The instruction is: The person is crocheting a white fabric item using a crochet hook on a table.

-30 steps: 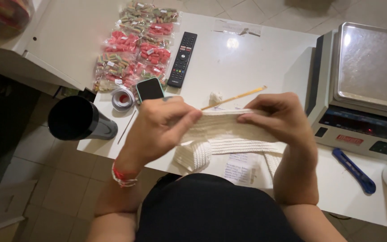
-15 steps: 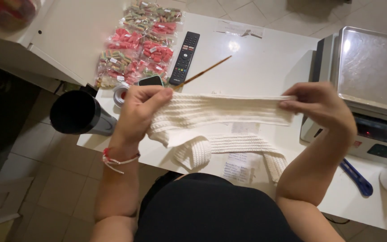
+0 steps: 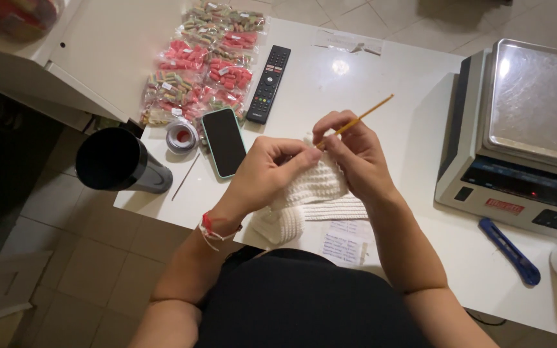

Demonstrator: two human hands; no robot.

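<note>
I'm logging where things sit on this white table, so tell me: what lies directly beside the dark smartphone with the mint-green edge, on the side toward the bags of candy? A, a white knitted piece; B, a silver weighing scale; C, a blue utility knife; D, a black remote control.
D: the black remote control lies right next to the dark smartphone with the mint-green edge, alongside the clear bags of colourful candy.

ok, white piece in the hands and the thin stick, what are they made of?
White piece: looks like soft matte yarn, ribbed stitch rows visible. Thin stick in the right hand: amber, slightly glossy, could be plastic or bamboo. The left hand pinches the fabric.
</note>
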